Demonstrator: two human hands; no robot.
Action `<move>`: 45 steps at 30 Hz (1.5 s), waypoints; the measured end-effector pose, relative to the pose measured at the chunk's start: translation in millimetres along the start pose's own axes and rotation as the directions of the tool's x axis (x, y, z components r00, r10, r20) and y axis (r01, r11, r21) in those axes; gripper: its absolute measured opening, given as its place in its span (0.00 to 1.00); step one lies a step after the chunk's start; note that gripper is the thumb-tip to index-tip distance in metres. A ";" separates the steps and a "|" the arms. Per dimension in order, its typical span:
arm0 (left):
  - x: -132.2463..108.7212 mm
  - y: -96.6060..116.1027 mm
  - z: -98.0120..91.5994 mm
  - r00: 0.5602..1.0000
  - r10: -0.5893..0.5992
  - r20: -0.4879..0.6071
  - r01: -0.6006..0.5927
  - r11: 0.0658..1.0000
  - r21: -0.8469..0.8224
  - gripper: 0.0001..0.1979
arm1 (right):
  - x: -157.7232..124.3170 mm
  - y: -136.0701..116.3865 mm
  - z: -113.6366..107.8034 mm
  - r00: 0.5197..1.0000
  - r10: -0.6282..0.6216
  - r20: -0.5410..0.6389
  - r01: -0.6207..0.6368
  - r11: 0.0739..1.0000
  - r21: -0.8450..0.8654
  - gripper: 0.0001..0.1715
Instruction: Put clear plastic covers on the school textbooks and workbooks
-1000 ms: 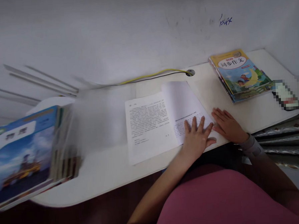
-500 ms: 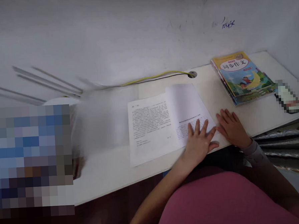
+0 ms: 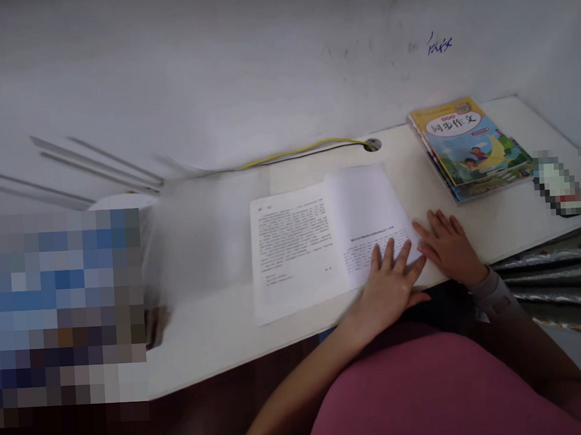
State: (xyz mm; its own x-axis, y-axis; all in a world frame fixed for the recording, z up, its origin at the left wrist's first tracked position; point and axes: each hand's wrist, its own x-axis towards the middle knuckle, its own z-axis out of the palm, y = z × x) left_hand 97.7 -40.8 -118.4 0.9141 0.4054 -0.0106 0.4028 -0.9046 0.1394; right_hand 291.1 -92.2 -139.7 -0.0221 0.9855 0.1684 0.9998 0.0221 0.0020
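A white booklet of printed pages lies open on the white desk. My left hand lies flat on the lower corner of its right-hand page, fingers spread. My right hand rests flat on the desk beside the booklet's right edge, its fingertips touching the page edge. Neither hand holds anything.
A stack of colourful books lies at the desk's far right. A yellow and black cable runs along the wall into a hole in the desk. Blurred areas sit at left and far right. The wall rises right behind the desk.
Both hands stay flat on the booklet's right side, almost still; the left has slid slightly toward the near edge. The view has shifted a little.
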 end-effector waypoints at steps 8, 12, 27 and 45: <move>3.0 -23.7 -18.4 0.994 0.085 0.075 -0.081 0.996 -0.048 0.37 | 0.1 -1.9 -1.3 0.999 -0.023 -0.034 0.023 1.000 0.003 0.24; -3.8 -46.6 -20.0 0.956 -0.290 -0.052 0.293 0.954 0.065 0.32 | -1.0 -1.6 0.8 0.999 -0.021 -0.042 0.022 1.000 0.016 0.24; -5.0 -63.2 -6.3 0.942 -0.337 0.001 0.336 0.939 0.081 0.33 | -0.4 -0.9 -0.9 0.999 -0.027 -0.018 0.028 0.999 0.023 0.26; 3.2 -59.4 -7.3 0.946 -0.324 0.009 0.324 0.946 0.028 0.33 | -0.6 -0.6 -0.3 0.999 -0.048 -0.005 0.048 0.999 0.020 0.27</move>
State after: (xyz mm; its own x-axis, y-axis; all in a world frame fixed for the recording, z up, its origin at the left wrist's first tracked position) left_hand 76.4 15.1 -119.5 0.7344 0.6756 -0.0644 0.6784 -0.7278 0.1009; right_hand 290.5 -92.9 -139.5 -0.0700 0.9825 0.1728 0.9973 0.0727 -0.0092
